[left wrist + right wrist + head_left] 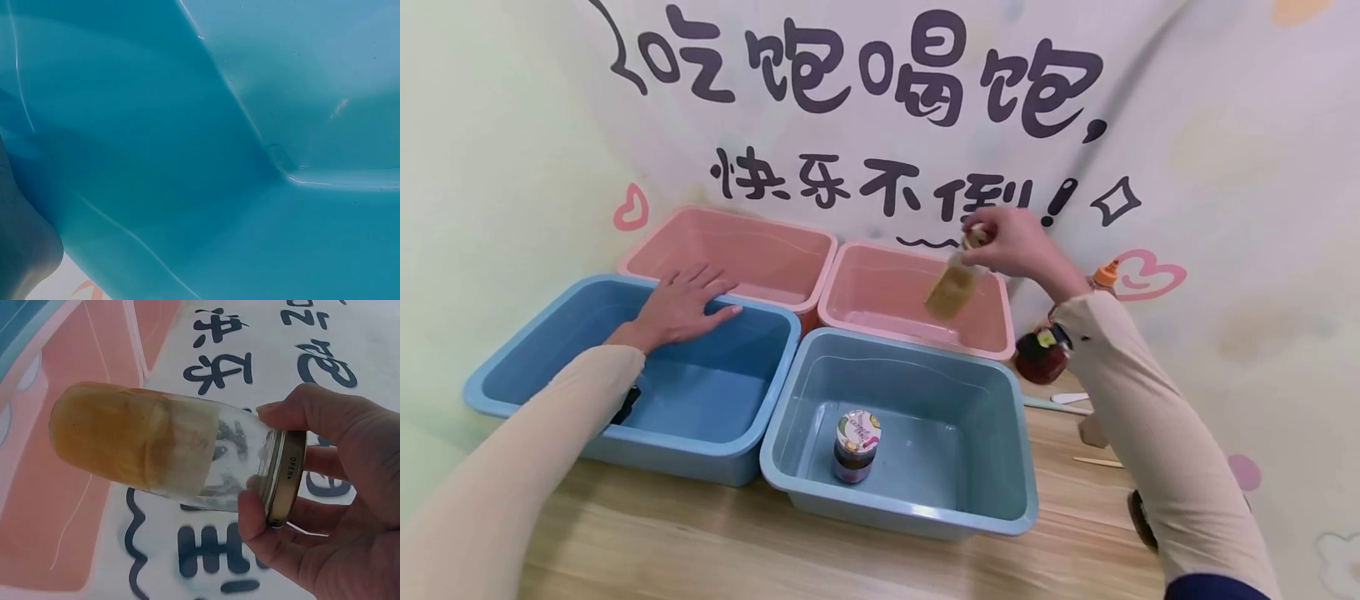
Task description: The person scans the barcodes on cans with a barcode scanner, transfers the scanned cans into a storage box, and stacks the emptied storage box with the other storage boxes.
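R hand [1011,242] grip clamps lid end of glass jar [953,283], tilted over rear-right pink bin [985,329]; L hand [681,304] flat, fingers released, resting on rear rim of front-left blue bin [497,392] on table [700,550].

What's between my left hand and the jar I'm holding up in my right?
In the head view, the two pink bins' adjoining rims lie between the left hand and the held jar; nothing else.

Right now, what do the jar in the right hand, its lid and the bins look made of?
Jar: clear glass by the look, glossy, wall lettering showing through; contents yellowish.
Lid: seemingly brass-toned metal, stamped OPEN.
Blue bin and pink bin: likely moulded plastic, smooth with soft sheen and rounded rims.
Right hand grips the jar at its lid end.
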`<state>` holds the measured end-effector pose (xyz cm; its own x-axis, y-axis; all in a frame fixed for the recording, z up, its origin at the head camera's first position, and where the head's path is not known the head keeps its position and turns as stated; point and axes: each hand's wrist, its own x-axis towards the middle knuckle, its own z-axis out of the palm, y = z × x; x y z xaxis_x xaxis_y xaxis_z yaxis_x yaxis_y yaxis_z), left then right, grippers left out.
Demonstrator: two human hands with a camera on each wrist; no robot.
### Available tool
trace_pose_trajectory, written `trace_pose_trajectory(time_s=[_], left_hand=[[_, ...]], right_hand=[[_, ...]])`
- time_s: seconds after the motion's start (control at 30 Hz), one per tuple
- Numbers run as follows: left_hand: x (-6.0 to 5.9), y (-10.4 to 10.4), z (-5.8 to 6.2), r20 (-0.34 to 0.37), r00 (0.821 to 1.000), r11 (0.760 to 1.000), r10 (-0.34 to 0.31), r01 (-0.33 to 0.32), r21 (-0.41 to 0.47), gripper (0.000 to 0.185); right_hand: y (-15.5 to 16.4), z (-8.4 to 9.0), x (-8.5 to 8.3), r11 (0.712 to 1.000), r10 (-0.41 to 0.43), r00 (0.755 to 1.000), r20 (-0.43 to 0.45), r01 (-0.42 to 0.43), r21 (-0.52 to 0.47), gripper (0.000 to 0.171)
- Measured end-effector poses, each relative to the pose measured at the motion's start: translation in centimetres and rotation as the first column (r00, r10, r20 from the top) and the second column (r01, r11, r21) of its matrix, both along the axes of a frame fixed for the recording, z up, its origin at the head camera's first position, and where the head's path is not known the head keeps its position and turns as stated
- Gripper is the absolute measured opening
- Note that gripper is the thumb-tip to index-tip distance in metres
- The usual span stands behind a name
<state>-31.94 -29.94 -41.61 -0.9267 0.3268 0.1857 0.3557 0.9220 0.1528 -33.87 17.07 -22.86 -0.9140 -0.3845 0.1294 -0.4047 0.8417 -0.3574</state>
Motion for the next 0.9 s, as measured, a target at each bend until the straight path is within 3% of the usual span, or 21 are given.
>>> trace_pose_trajectory(time_s=[0.2, 0.57, 0.9], left_hand=[[0.2, -0.4, -0.1, -0.002, 1.000, 1.000, 0.014, -0.014, -0.006, 0.067], [0.3, -0.8, 0.3, -0.021, 1.000, 1.000, 0.011, -0.012, -0.015, 0.066], [-0.3, -0.3, -0.3, -0.014, 1.000, 1.000, 0.014, -0.014, -0.020, 0.066]], right_hand=[[-5.1, 0.5, -2.4, 0.996, 0.089, 0.995, 0.040, -0.090, 0.010, 0.034], [-13.2, 0.7, -5.5, 0.986, 0.163, 0.985, 0.056, -0.160, -0.052, 0.036], [-18.5, -1.7, -7.5, 0.986, 0.160, 0.986, 0.053, -0.156, -0.059, 0.035]])
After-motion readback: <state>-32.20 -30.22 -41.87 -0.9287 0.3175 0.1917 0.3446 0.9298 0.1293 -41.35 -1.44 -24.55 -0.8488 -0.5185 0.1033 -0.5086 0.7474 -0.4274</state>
